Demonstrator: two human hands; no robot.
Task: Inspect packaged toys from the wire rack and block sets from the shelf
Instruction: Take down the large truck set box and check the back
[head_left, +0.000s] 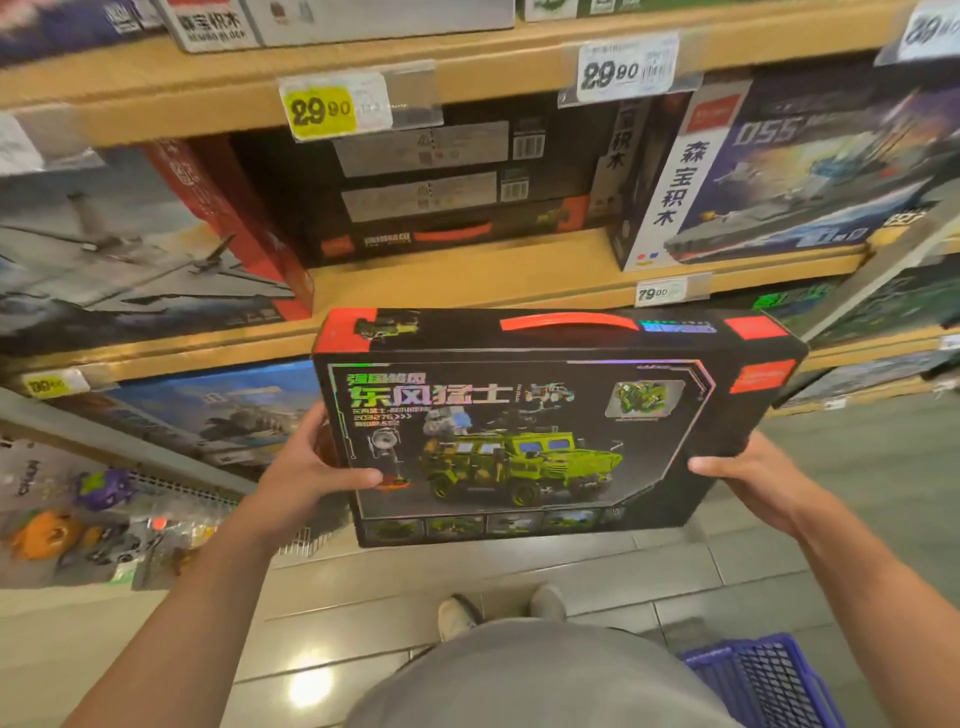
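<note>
I hold a black block set box (561, 426) in front of the wooden shelf (467, 280), its face toward me. It shows a green military truck and has a red carry handle on top. My left hand (306, 467) grips its left edge, thumb across the front. My right hand (748, 478) grips the right edge, thumb on the front too. More black boxes of the same set (447, 192) lie stacked on the shelf behind. The wire rack (171, 493) with packaged toys (98, 519) stands low at the left.
A warship block box (810, 171) stands on the shelf at the right, a jet plane box (119, 244) at the left. Price tags (322, 111) hang on the shelf edges. A blue shopping basket (763, 680) sits on the tiled floor by my feet.
</note>
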